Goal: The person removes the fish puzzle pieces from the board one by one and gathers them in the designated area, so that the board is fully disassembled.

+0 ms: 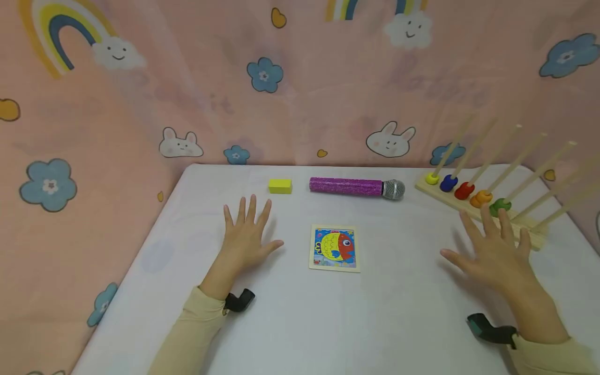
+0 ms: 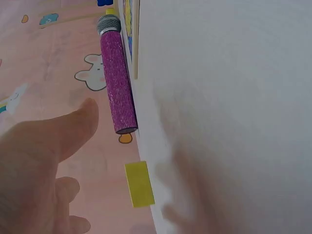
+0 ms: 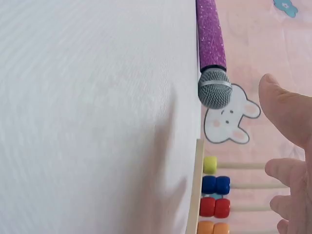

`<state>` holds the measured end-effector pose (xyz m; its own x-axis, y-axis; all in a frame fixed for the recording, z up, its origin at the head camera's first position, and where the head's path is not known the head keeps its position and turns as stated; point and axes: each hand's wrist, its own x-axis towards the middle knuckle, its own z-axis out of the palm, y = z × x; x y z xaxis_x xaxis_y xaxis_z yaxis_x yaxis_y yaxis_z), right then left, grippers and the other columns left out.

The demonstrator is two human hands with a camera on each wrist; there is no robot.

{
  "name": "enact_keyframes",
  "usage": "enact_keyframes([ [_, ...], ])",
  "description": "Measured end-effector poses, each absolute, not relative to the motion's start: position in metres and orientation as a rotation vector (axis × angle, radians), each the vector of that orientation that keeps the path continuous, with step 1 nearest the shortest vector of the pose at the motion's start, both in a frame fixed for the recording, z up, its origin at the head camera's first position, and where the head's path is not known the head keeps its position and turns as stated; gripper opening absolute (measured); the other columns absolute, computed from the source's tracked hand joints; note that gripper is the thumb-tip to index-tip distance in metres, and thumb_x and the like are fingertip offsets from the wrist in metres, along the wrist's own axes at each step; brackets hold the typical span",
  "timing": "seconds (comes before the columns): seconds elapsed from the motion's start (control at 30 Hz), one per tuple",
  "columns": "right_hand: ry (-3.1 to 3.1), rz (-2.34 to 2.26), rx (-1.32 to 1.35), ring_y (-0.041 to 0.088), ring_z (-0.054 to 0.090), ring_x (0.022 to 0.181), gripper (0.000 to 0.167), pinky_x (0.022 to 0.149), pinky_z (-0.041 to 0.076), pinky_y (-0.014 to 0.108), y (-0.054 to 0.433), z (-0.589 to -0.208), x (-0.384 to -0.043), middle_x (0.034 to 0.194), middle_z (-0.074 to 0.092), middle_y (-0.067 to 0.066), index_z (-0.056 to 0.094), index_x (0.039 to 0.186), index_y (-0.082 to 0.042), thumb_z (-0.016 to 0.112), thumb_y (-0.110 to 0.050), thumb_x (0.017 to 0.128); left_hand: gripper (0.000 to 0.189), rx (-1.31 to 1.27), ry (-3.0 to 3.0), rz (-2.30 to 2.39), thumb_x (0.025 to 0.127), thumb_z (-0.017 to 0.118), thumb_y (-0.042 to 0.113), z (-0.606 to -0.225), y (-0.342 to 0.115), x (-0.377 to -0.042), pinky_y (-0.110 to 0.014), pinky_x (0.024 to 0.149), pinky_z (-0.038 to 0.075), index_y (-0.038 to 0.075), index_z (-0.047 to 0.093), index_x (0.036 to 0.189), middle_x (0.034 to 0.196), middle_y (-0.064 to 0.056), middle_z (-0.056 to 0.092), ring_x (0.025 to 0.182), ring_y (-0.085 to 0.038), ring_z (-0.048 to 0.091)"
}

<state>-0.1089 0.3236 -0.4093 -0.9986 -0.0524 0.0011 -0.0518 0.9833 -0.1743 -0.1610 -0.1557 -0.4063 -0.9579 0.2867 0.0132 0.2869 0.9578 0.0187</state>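
Observation:
My left hand (image 1: 244, 240) is spread over the left part of the table, fingers straight, holding nothing. Just beyond its fingertips lies a yellow block (image 1: 279, 186). To the right of that hand is a small square fish puzzle (image 1: 335, 248) in a pale wooden frame. My right hand (image 1: 498, 256), also spread and holding nothing, hovers in front of a wooden bead stacker (image 1: 436, 191). Its fingers overlap the green beads (image 1: 499, 206) in the head view. A glittery purple microphone (image 1: 347, 186) with a silver mesh head lies behind the puzzle.
The table (image 1: 398, 312) has a white cover. Behind it hangs a pink cloth (image 1: 300, 114) with rabbits, flowers and rainbows. Tall thin pegs (image 1: 515, 161) rise from the stacker at the right edge, carrying yellow, blue, red, orange and green beads.

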Motion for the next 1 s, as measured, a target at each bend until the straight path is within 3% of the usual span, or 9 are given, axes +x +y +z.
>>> enact_keyframes([
  [0.17, 3.102, -0.322, -0.236, 0.049, -0.012, 0.141, 0.098, 0.106, -0.001, 0.075, 0.302, -0.409, -0.117, 0.155, -0.005, 0.029, 0.009, 0.153, -0.008, 0.051, -0.065, 0.085, 0.094, -0.554, -3.105, -0.049, 0.084, 0.049, 0.069, -0.407, -0.136, -0.166, -0.069, 0.110, -0.009, 0.021, 0.008, 0.154, 0.159, -0.018, 0.003, 0.146, -0.038, 0.001],
  [0.37, 3.029, -0.493, -0.457, 0.048, 0.013, 0.140, 0.092, 0.108, 0.020, 0.068, 0.266, -0.407, -0.130, 0.155, 0.011, 0.027, 0.019, 0.150, -0.001, 0.058, -0.055, 0.087, 0.092, -0.691, -3.144, -0.116, 0.085, 0.049, 0.067, -0.411, -0.113, -0.174, -0.065, 0.114, 0.003, 0.022, 0.008, 0.154, 0.159, -0.015, 0.009, 0.146, -0.034, 0.010],
  [0.57, 2.918, -0.625, -0.573, 0.044, 0.024, 0.139, 0.080, 0.111, 0.024, 0.062, 0.224, -0.406, -0.142, 0.155, 0.022, 0.022, 0.025, 0.149, 0.000, 0.064, -0.037, 0.089, 0.083, -0.821, -3.204, -0.308, 0.088, 0.054, 0.058, -0.421, -0.095, -0.186, -0.054, 0.119, 0.011, 0.020, 0.019, 0.153, 0.160, -0.007, 0.014, 0.147, -0.025, 0.016],
  [0.77, 2.820, -0.799, -0.686, 0.040, 0.031, 0.138, 0.069, 0.112, 0.028, 0.058, 0.187, -0.408, -0.154, 0.150, 0.034, 0.020, 0.033, 0.146, -0.002, 0.064, -0.028, 0.090, 0.071, -0.986, -3.174, -0.713, 0.091, 0.060, 0.044, -0.431, -0.083, -0.193, -0.043, 0.119, 0.020, 0.012, 0.033, 0.148, 0.157, -0.005, 0.023, 0.144, -0.020, 0.023],
  [1.0, 2.664, -1.000, -0.755, 0.034, 0.054, 0.118, 0.053, 0.101, 0.045, 0.052, 0.149, -0.413, -0.171, 0.131, 0.054, 0.018, 0.048, 0.135, 0.002, 0.065, -0.023, 0.090, 0.061, -0.967, -3.069, -1.087, 0.091, 0.064, 0.031, -0.445, -0.082, -0.195, -0.033, 0.116, 0.029, 0.008, 0.043, 0.143, 0.149, -0.005, 0.041, 0.139, -0.019, 0.035],
])
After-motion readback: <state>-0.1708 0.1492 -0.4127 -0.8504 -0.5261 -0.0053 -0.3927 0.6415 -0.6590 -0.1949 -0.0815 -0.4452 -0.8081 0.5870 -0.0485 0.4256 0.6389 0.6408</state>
